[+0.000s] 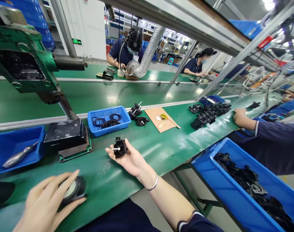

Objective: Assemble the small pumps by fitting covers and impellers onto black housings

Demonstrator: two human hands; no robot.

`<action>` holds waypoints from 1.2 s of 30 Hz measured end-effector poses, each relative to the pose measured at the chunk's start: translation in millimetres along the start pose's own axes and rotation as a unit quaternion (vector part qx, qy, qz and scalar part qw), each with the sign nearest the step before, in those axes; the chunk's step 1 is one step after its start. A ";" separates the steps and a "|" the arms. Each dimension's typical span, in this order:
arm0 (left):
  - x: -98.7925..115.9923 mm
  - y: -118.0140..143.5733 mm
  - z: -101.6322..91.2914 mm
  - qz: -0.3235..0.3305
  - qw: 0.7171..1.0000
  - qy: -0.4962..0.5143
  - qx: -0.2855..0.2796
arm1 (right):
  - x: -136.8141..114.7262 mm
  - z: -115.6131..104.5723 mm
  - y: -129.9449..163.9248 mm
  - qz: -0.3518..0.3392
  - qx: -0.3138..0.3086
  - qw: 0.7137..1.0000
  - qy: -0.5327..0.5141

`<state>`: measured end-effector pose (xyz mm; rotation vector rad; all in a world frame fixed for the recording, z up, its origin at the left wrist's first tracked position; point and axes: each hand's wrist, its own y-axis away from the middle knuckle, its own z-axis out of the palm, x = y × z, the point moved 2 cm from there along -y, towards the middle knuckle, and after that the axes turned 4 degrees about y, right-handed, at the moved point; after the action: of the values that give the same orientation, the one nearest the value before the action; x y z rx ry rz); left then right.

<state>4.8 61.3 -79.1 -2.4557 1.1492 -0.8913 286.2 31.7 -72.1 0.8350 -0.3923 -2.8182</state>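
Note:
My right hand (132, 159), palm up, holds a small black plastic housing (120, 149) between thumb and fingers. A thin white shaft sticks out of the housing's open face. At the lower left my left hand (50, 199) is curled round a black round part (80, 188) with a pale centre, close to the green table top. The fingers cover much of that part, and I cannot tell whether it rests on the table. Behind my right hand, a shallow blue tray (109, 130) contains thin black rings.
A green press (23, 58) stands over a black block (66, 133) at left, beside a blue bin (38, 135) with a metal tool. Further right are black housings (140, 121), a cardboard piece (154, 114) and a blue crate (233, 187) of black parts. A co-worker's arm (248, 120) reaches in.

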 end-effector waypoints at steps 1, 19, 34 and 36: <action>0.3 -5.5 6.8 0.010 1.000 -0.008 -0.009 | 0.6 3.2 0.2 0.002 -0.012 1.000 -0.003; 2.0 -18.9 40.5 -0.158 0.937 0.311 -0.035 | -12.1 10.7 -13.2 -0.006 -0.009 0.993 0.121; -0.4 -23.0 41.9 -0.222 0.874 0.432 -0.025 | -1.1 75.0 -43.6 -0.076 -0.097 0.870 0.478; -1.5 -21.6 43.2 -0.226 0.871 0.434 -0.028 | 4.7 75.6 -44.8 -0.078 -0.114 0.855 0.500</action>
<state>44.4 76.2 -102.3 -2.4288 0.7806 -2.2861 236.2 88.3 -26.8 2.1090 0.1815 -2.0437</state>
